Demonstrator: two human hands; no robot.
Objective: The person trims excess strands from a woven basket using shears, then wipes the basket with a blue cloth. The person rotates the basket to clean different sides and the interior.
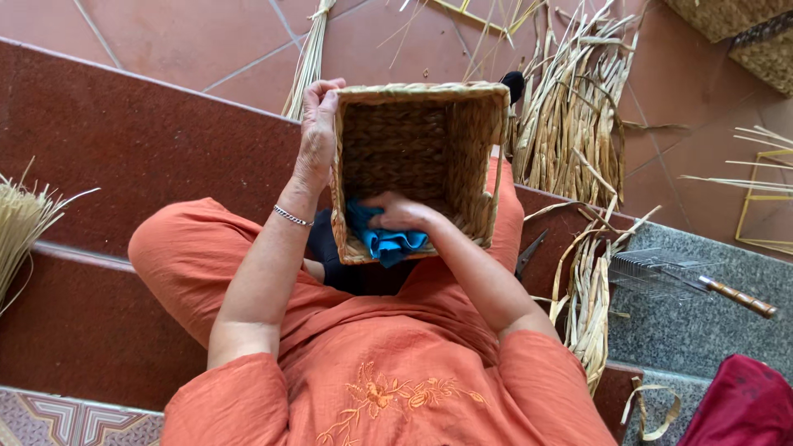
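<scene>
Woven basket [420,165] looks fully woven and is being wiped inside: right hand [402,213] fingers press a blue cloth [384,241] against its lower wall, left hand [318,124] fingers curl round the rim.

A square woven basket [420,169] rests tipped on the person's lap, its opening facing up toward the camera. The left hand [317,132] grips the basket's rim at 9 o'clock, fingers [324,89] curled over the top corner, a thin bracelet [292,216] on the wrist. The right hand [403,211] presses a blue cloth [382,238] against the inner wall at 6 o'clock. At 2 o'clock from the basket lies a bundle of dried straw [570,124]; at 4 o'clock, a wire comb with a wooden handle [690,277] lies on grey stone.
</scene>
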